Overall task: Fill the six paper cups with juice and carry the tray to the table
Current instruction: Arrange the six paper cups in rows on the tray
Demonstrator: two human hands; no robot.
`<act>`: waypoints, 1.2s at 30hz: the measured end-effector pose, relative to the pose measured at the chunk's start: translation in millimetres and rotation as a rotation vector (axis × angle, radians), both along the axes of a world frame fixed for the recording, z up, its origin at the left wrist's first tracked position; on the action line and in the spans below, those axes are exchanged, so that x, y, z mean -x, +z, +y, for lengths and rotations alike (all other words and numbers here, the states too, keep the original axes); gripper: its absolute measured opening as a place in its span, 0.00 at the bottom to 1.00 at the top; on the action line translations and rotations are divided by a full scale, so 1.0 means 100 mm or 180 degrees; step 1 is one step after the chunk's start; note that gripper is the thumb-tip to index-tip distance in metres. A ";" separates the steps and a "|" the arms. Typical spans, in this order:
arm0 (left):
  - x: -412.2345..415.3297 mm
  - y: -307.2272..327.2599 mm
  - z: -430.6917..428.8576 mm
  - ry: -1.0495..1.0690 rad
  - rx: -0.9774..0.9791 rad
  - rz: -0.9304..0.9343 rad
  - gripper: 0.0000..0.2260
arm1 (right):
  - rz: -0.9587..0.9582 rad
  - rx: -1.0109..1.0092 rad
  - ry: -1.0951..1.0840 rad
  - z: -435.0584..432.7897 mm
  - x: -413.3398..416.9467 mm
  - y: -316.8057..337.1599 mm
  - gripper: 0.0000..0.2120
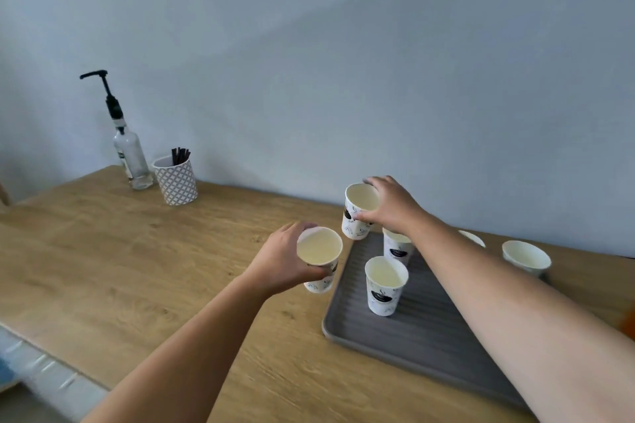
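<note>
A grey ribbed tray point(405, 336) lies on the wooden counter at the right. My left hand point(285, 261) grips a patterned paper cup point(320, 280) just left of the tray's edge. Beyond the tray's far left corner, my right hand point(388, 204) grips another cup point(359, 213) by its rim and side. Two cups stand on the tray, one near the middle point(385, 285) and one behind it point(397, 249), partly hidden by my right forearm. Right of my arm stand two more cups, one mostly hidden point(472, 238) and one in full view point(525, 256). All look pale inside.
A clear pump bottle point(132, 158) and a patterned holder with dark stir sticks point(176, 180) stand at the back left by the wall. The counter's front edge runs along the lower left. Something orange point(627, 323) shows at the right edge.
</note>
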State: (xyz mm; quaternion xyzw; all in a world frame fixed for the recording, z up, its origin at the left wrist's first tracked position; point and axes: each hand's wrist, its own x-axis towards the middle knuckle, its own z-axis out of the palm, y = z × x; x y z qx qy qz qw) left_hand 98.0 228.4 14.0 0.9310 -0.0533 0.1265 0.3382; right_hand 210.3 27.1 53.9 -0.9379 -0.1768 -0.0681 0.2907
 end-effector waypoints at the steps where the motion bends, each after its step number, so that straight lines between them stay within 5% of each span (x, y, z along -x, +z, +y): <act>1: 0.01 0.05 -0.07 -0.0080 -0.0013 -0.0056 0.32 | -0.0028 -0.0040 -0.0077 -0.11 0.09 0.06 0.39; 20: -0.01 -0.14 -1.95 -0.1137 -0.0216 0.0242 0.34 | 0.0245 0.0165 -0.1482 -2.14 1.25 -0.20 0.38; 36: -0.17 -0.70 -2.33 -0.0517 -0.0179 0.0656 0.35 | 0.0610 0.0180 -0.1218 -2.35 1.10 -1.17 0.42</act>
